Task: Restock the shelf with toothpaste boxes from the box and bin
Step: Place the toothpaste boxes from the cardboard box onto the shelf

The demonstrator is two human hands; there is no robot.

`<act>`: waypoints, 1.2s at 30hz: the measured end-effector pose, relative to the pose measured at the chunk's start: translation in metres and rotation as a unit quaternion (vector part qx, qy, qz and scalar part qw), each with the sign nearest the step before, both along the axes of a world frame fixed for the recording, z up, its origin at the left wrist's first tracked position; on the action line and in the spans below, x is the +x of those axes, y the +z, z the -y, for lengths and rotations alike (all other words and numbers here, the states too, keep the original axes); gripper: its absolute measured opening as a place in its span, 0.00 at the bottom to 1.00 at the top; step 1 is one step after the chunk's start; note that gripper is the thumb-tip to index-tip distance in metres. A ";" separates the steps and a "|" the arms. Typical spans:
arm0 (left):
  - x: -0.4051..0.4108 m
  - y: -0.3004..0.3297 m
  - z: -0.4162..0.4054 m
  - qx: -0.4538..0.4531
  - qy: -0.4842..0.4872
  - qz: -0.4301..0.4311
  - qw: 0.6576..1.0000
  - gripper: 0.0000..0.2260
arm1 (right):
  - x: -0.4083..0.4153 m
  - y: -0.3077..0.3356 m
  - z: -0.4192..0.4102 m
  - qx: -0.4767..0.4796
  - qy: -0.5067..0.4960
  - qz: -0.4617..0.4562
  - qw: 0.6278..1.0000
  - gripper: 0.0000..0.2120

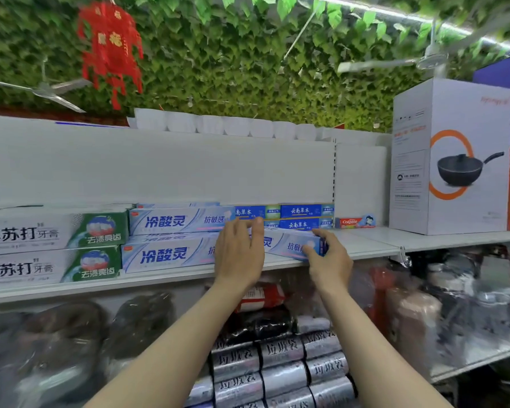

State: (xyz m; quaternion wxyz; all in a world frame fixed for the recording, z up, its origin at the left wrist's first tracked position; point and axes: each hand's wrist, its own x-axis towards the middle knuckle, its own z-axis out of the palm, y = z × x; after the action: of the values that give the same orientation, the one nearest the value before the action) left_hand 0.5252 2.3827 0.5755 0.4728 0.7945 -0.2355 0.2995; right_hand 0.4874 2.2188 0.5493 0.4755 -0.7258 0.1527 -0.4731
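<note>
Both hands (239, 251) on tilted toothpaste box (292, 244)

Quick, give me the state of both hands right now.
Left hand: open, flat fingers pressing on the angled toothpaste box.
Right hand: closed on the same box's right end.

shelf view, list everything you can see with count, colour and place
shelf: one, white, across the middle
pale blue toothpaste boxes: at least three; two stacked mid-shelf, one tilted under the hands
white and green toothpaste boxes: two, stacked at left
dark blue toothpaste boxes: at least four, behind the hands
red toothpaste box: one, small, right of the blue ones
pan box: one, white with orange ring, shelf right
bag rolls: several, silver, lower shelf
red ornament: one, hanging upper left
left hand: flat on the tilted box
right hand: grips its right end
</note>
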 end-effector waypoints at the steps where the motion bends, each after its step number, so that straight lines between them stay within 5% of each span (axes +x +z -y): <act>1: 0.000 -0.002 0.000 0.003 -0.001 0.001 1.000 0.25 | -0.002 0.002 0.000 0.000 -0.019 -0.003 1.000 0.17; 7: 0.003 -0.007 -0.016 -0.005 0.025 0.037 0.999 0.34 | -0.019 0.008 -0.003 0.088 -0.062 0.107 0.988 0.13; 13: -0.004 -0.004 -0.043 -0.041 0.137 0.098 0.985 0.33 | -0.022 0.028 -0.022 0.152 0.123 0.285 0.939 0.15; 19: -0.003 -0.006 -0.076 -0.033 0.244 0.143 0.959 0.29 | 0.006 0.038 -0.056 0.100 0.277 0.184 0.938 0.18; 27: 0.016 -0.015 -0.124 0.137 0.293 0.078 0.943 0.34 | 0.068 0.040 -0.091 0.064 0.320 0.089 0.941 0.21; 33: 0.026 -0.008 -0.128 0.240 0.310 0.001 0.920 0.38 | 0.105 0.039 -0.104 0.030 0.286 0.045 0.957 0.22; 36: 0.028 -0.005 -0.126 0.219 0.313 0.009 0.924 0.36 | 0.097 0.030 -0.114 -0.037 0.174 0.102 0.979 0.21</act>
State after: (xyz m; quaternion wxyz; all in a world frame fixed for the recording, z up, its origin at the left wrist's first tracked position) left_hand 0.5530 2.5089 0.5708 0.1670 0.9090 -0.0390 0.3799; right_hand 0.5841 2.3323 0.5789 0.5366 -0.7062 -0.0423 -0.4599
